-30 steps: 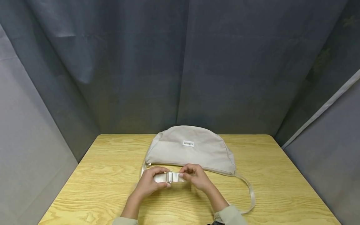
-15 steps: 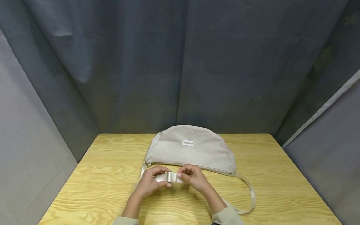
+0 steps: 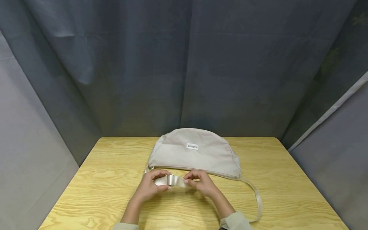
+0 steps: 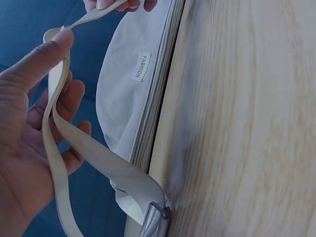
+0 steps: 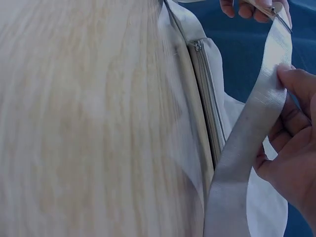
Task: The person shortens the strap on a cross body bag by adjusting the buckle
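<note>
A pale beige bag (image 3: 192,156) with a white FASHION label (image 3: 192,146) lies flat on the table, its zipper edge toward me. Its strap (image 3: 179,182) is lifted in front of the bag and passes through a metal slider buckle (image 3: 171,180). My left hand (image 3: 149,187) pinches the strap at the buckle between thumb and fingers. To the right of the buckle, my right hand (image 3: 202,184) pinches the strap between thumb and forefinger. A doubled stretch of strap (image 4: 57,163) hangs past the left palm in the left wrist view, with another metal ring (image 4: 155,219) lower down.
The wooden table (image 3: 95,198) spreads around the bag. On the right, the rest of the strap (image 3: 258,204) loops from the bag's corner toward me. A dark curtain (image 3: 143,70) stands behind the table, with grey panels at both sides.
The left hand and buckle have shifted slightly left. The right hand has moved a little right since half a second ago, and more strap shows between the hands.
</note>
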{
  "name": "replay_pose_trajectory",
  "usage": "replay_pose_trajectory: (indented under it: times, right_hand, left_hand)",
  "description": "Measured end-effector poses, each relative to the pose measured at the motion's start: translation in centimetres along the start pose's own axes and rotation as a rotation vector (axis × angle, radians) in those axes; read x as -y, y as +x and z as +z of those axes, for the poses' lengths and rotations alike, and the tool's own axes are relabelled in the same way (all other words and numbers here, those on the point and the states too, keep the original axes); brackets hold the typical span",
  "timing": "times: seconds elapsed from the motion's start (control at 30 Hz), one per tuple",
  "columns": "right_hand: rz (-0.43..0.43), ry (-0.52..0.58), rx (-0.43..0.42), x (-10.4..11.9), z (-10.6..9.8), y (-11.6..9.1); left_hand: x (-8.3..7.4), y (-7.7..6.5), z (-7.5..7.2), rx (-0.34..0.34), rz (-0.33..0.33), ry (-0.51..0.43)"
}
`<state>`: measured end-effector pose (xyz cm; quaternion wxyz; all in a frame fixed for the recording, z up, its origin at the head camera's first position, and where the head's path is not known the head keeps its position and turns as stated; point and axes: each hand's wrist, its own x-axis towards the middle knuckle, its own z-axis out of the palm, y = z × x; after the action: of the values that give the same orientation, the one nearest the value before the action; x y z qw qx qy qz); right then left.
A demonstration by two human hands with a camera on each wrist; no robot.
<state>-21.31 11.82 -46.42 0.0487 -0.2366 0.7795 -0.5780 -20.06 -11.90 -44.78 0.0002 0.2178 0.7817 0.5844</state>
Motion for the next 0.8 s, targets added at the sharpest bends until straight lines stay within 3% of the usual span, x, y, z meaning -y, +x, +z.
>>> replay_pose_trajectory:
  times: [0.53, 0.8]
  right_hand:
    - [0.097, 0.14, -0.028, -0.4, 0.7, 0.1]
    - [0.067, 0.085, -0.034, -0.2, 1.1, 0.1]
  left_hand:
    - [0.1, -0.1, 0.4, 0.007, -0.019, 0.032]
    - [0.4, 0.0, 0.8, 0.013, -0.01, 0.029]
